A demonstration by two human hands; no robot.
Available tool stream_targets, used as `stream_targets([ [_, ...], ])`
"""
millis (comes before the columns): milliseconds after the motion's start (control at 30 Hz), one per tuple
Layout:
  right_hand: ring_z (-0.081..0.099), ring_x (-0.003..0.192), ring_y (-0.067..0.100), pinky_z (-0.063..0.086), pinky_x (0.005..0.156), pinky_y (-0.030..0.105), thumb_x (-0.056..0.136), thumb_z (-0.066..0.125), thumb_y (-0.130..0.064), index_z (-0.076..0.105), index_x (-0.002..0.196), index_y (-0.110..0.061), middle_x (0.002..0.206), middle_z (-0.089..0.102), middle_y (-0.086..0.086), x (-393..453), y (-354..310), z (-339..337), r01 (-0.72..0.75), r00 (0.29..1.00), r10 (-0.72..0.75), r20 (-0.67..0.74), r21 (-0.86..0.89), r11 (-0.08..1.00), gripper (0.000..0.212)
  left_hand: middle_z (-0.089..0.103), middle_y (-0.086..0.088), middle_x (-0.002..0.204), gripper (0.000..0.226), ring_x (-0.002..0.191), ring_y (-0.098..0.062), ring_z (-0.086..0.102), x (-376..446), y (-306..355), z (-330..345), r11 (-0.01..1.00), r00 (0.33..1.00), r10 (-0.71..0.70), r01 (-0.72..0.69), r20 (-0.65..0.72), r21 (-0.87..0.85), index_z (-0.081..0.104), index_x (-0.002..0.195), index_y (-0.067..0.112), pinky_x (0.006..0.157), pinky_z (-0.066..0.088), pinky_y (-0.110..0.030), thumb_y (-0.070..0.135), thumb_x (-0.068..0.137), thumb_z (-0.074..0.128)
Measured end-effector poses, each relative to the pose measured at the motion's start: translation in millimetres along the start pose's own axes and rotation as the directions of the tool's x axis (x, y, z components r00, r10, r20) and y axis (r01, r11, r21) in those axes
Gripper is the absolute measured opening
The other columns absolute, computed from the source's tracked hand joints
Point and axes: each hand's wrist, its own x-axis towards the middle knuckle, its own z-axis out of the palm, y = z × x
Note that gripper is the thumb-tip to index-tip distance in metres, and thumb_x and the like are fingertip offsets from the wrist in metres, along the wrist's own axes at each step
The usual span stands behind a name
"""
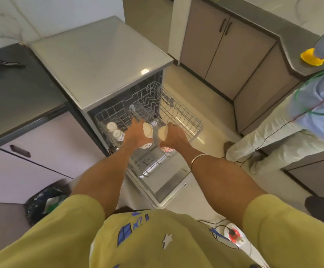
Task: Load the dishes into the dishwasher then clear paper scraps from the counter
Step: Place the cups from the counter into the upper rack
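Over the pulled-out upper rack [178, 115] of the open dishwasher [101, 60], both hands hold cups tipped on their sides. Left hand [135, 133] is curled round a cream cup [147, 130] whose mouth faces the right; right hand [173, 135] grips a second cream cup [163, 132] whose mouth faces the left, so the two rims sit just beside each other near the rack's front edge. Red patterning shows on the lower parts of both cups, though it is too blurred to read. At the rack's left edge, two white cups [114, 130] already stand side by side. Below the rack, the lowered dishwasher door [169, 182] lies flat. A dark counter [16, 89] runs along the left, with a black-lined bin [45, 200] on the floor below it. Another person in pale trousers [269, 144] stands at the right, near a yellow object [310, 57] on the far counter's edge.
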Motion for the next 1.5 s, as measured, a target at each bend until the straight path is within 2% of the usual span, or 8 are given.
stream_targets([
  [267, 0.056, 0.117, 0.035, 0.053, 0.092, 0.046, 0.06, 0.089, -0.035, 0.036, 0.141, -0.011, 0.129, 0.056, 0.013, 29.4, 7.2, 0.4, -0.018, 0.999, 0.018, 0.036, 0.012, 1.0, 0.1, 0.045, -0.011, 0.131, 0.092, 0.109, -0.033, 0.06, 21.1, -16.8, 14.5, 0.987, 0.994, -0.109, 0.107, 0.013, 0.116, 0.044, 0.135, 0.02, 0.089, 0.054, -0.046, 0.054, 0.06, 0.086],
  [567, 0.053, 0.12, 0.034, 0.052, 0.091, 0.045, 0.062, 0.089, -0.033, 0.037, 0.138, -0.011, 0.132, 0.052, 0.012, 66.8, -16.2, 26.6, 0.031, 0.989, -0.025, 0.148, -0.033, 0.999, 0.095, 0.044, -0.013, 0.134, 0.091, 0.113, -0.036, 0.055, 22.8, -64.4, 33.4, 0.951, 0.952, -0.305, 0.303, -0.026, -0.058, 0.042, 0.137, 0.016, 0.088, 0.052, -0.048, 0.05, 0.065, 0.084],
  [767, 0.056, 0.118, 0.033, 0.053, 0.091, 0.046, 0.058, 0.088, -0.038, 0.038, 0.138, -0.015, 0.13, 0.053, 0.011, 97.3, -38.6, 49.8, 0.126, 0.968, -0.107, 0.229, -0.072, 0.989, 0.097, 0.042, -0.009, 0.135, 0.087, 0.114, -0.034, 0.056, 11.6, -73.1, 59.9, 0.939, 0.942, -0.336, 0.335, -0.003, -0.083, 0.041, 0.135, 0.018, 0.089, 0.05, -0.045, 0.044, 0.064, 0.085],
  [900, 0.056, 0.117, 0.034, 0.053, 0.092, 0.048, 0.061, 0.087, -0.037, 0.036, 0.139, -0.015, 0.131, 0.05, 0.013, 119.4, -45.9, 64.0, 0.176, 0.954, -0.161, 0.252, -0.036, 0.984, 0.095, 0.043, -0.006, 0.137, 0.084, 0.111, -0.031, 0.057, 7.8, -67.4, 79.8, 0.897, 0.908, -0.418, 0.407, -0.031, -0.175, 0.041, 0.133, 0.02, 0.086, 0.052, -0.042, 0.043, 0.064, 0.085],
  [1100, 0.055, 0.115, 0.035, 0.054, 0.091, 0.045, 0.064, 0.083, -0.042, 0.04, 0.135, -0.024, 0.13, 0.049, 0.014, 156.7, -45.5, 88.2, 0.298, 0.911, -0.261, 0.318, -0.072, 0.952, 0.085, 0.051, -0.006, 0.128, 0.071, 0.106, -0.026, 0.059, 10.6, -56.8, 128.4, 0.882, 0.879, -0.458, 0.429, -0.135, -0.194, 0.045, 0.125, 0.021, 0.083, 0.056, -0.035, 0.038, 0.067, 0.083],
  [1233, 0.055, 0.118, 0.032, 0.051, 0.091, 0.041, 0.067, 0.084, -0.035, 0.041, 0.136, -0.019, 0.133, 0.05, 0.011, 181.3, -49.7, 115.7, 0.367, 0.878, -0.325, 0.351, -0.058, 0.928, 0.082, 0.062, -0.009, 0.118, 0.074, 0.105, -0.025, 0.061, 28.4, -59.7, 155.4, 0.87, 0.845, -0.493, 0.479, -0.208, -0.118, 0.054, 0.123, 0.013, 0.088, 0.053, -0.035, 0.034, 0.061, 0.088],
  [1367, 0.058, 0.115, 0.033, 0.054, 0.089, 0.043, 0.066, 0.086, -0.028, 0.04, 0.135, -0.016, 0.131, 0.052, 0.011, 200.2, -58.0, 148.5, 0.374, 0.843, -0.353, 0.406, 0.029, 0.927, 0.084, 0.067, -0.004, 0.104, 0.069, 0.092, -0.022, 0.065, 49.4, -70.6, 170.5, 0.825, 0.783, -0.56, 0.557, -0.273, -0.094, 0.058, 0.117, 0.013, 0.083, 0.053, -0.034, 0.036, 0.059, 0.086],
  [1500, 0.058, 0.112, 0.036, 0.054, 0.087, 0.044, 0.066, 0.085, -0.029, 0.038, 0.136, -0.016, 0.127, 0.052, 0.013, 214.0, -59.4, 182.0, 0.454, 0.799, -0.422, 0.428, 0.031, 0.89, 0.085, 0.066, -0.006, 0.109, 0.078, 0.097, -0.022, 0.065, 65.5, -75.9, 188.6, 0.799, 0.766, -0.599, 0.589, -0.232, -0.118, 0.053, 0.125, 0.01, 0.087, 0.055, -0.035, 0.032, 0.06, 0.088],
])
